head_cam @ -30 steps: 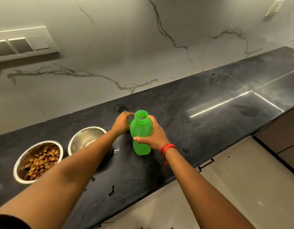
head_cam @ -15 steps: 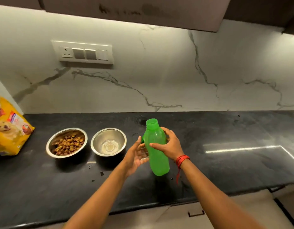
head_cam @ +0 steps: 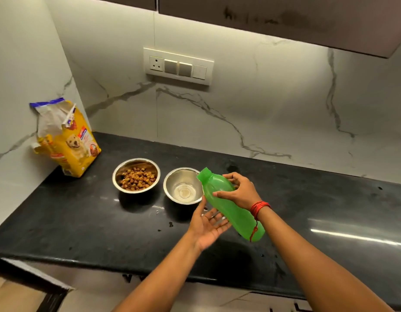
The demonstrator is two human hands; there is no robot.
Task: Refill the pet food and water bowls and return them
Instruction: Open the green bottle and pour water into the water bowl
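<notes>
Clasping tilted bottle (head_cam: 237,219): right hand (head_cam: 242,192); fingers (head_cam: 231,177) behind

My right hand (head_cam: 242,192) now tips the green bottle (head_cam: 235,215), upright a moment ago, so its open mouth leans over the water bowl's (head_cam: 179,175) right rim. My left hand (head_cam: 208,226) has dropped from the bottle's side and opens palm-up beneath it, just right of that bowl.

White, grey-veined marble wall (head_cam: 273,104) behind a black stone counter (head_cam: 330,210) — 1 switch plate (head_cam: 178,65), dark cabinets (head_cam: 285,16) overhead.
</notes>
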